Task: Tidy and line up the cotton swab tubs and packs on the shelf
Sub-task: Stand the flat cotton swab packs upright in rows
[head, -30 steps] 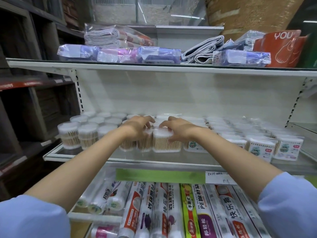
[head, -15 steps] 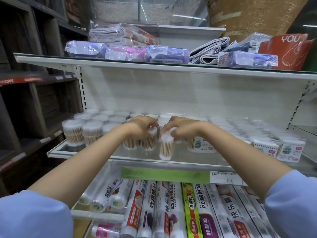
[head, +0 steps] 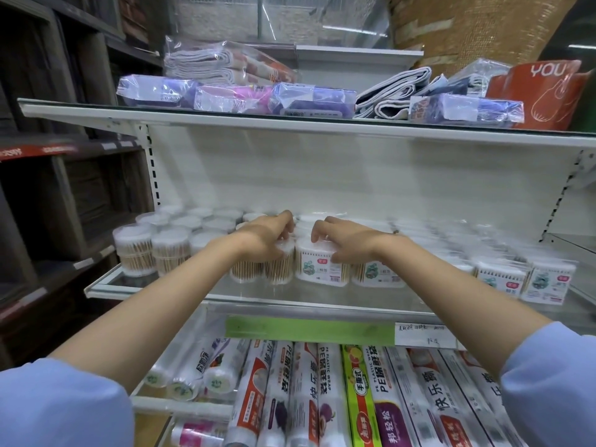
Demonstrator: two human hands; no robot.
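Round clear tubs of wooden cotton swabs [head: 134,253] stand in rows on the left of the glass shelf [head: 200,287]. Flat-sided labelled swab tubs [head: 548,282] run along its right half. My left hand [head: 267,237] curls over the tops of two round tubs [head: 277,267] at the front middle. My right hand [head: 342,240] lies on top of a labelled tub [head: 317,269] right beside them, fingers bent over its lid and its label facing me. The tubs behind my hands are partly hidden.
An upper shelf [head: 225,119] close above holds bagged cloths and purple packs [head: 309,100]. Boxes and rolls of plastic wrap [head: 303,398] fill the tier below. Dark wooden shelving [head: 48,188] stands to the left. A green price strip [head: 309,329] fronts the glass shelf.
The tub under my right hand was turned narrow side out, forward of the row; it now stands label forward in line with the round tubs. My view has shifted slightly.
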